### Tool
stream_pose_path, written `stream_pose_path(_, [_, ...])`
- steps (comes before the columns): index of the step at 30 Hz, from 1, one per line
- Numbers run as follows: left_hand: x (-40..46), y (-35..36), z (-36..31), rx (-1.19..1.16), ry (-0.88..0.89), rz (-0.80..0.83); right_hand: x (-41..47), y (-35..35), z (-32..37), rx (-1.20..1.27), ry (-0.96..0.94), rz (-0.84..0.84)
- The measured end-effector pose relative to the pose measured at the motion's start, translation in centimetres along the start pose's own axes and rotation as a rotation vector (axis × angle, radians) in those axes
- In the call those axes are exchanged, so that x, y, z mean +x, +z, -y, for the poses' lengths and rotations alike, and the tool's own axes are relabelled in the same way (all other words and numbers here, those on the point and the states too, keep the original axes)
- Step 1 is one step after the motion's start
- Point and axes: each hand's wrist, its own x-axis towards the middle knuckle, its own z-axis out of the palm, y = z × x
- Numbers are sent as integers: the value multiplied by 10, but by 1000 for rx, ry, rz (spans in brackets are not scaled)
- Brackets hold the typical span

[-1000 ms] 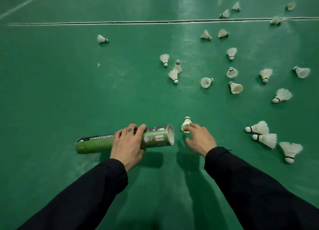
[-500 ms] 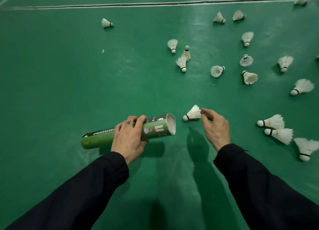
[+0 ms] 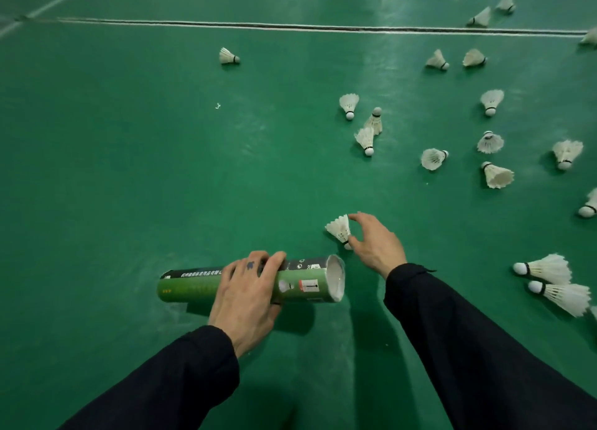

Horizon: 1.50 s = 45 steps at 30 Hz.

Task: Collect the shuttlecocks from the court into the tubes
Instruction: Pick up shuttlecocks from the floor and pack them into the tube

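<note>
My left hand (image 3: 247,295) grips a green and black shuttlecock tube (image 3: 190,287), held level with its open white mouth (image 3: 336,278) facing right. Just above and right of that mouth, my right hand (image 3: 376,244) pinches a white feather shuttlecock (image 3: 339,229) by its skirt and cork, the cork end pointing down towards the tube. Several more white shuttlecocks lie on the green court floor, among them a pair (image 3: 549,281) at the right and a cluster (image 3: 366,129) further ahead.
A black and white court line (image 3: 290,26) runs across the far floor, with more shuttlecocks (image 3: 481,18) beyond it. One lone shuttlecock (image 3: 228,56) lies at the far left of the scatter. A small white scrap (image 3: 217,106) sits on the floor.
My right hand has lifted the shuttlecock off the floor and turned it, so its cork now points down towards the tube mouth. The tube has stayed in my left hand.
</note>
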Motion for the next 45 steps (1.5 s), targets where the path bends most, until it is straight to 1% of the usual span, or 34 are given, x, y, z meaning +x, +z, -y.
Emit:
stream_pose_path(5, [-8,-2,16,-36,-23,-29,41,31,21,-273,-137,107])
stream_pose_path(8, [-9,-2,21,-68,-53,-17,39,41,17,-402,-217,46])
stream_pose_path(10, [-8,-1,24,-81,-77,-8,27,36,12,-362,-173,-7])
stream_pose_path(11, [-6,-1,25,-85,-89,-9,17,29,12,-229,-125,-41])
stream_pose_path(12, [-5,-2,26,-86,-102,-10,4,19,14,2,-58,-92])
stream_pose_path(14, [-1,-2,27,-90,-119,-18,-35,-9,28,629,69,-247])
stream_pose_path(15, [1,-2,28,-91,-124,-19,-58,-24,38,936,92,-322])
stream_pose_path(16, [4,-2,27,-93,-127,-18,-82,-38,49,1168,76,-374])
stream_pose_path(17, [5,-3,26,-95,-126,-15,-104,-48,56,1306,37,-400])
stream_pose_path(18, [7,-3,23,-101,-122,-15,-122,-55,62,1364,1,-407])
stream_pose_path(19, [8,-5,19,-110,-120,-18,-136,-59,67,1363,-24,-407])
stream_pose_path(22, [9,-11,8,-135,-118,-22,-155,-58,72,1290,-15,-381])
stream_pose_path(24, [8,-16,2,-136,-95,-45,-161,-56,75,1225,-44,-325])
stream_pose_path(26, [5,-20,-3,-109,-50,-72,-165,-56,79,1087,-107,-248])
stream_pose_path(28, [1,-25,-6,-78,-8,-111,-171,-62,85,915,-139,-108])
stream_pose_path(31, [-4,-33,-10,-58,26,-164,-177,-87,91,690,-141,191])
stream_pose_path(33, [-6,-36,-11,-42,61,-174,-180,-104,93,569,-175,362])
stream_pose_path(36, [-9,-40,-18,-21,139,-181,-180,-122,94,390,-195,509])
stream_pose_path(38, [-10,-44,-26,4,210,-206,-180,-128,96,273,-167,617])
stream_pose_path(40, [-10,-45,-34,40,303,-254,-184,-130,97,215,-116,750])
stream_pose_path(41, [-10,-47,-37,58,335,-268,-187,-128,97,216,-99,773])
stream_pose_path(42, [-9,-48,-40,68,349,-271,-192,-126,95,254,-97,754])
stream_pose_path(43, [-7,-49,-43,60,348,-267,-197,-124,93,332,-103,692])
stream_pose_path(45, [-3,-54,-49,8,310,-232,-208,-124,83,570,-96,453])
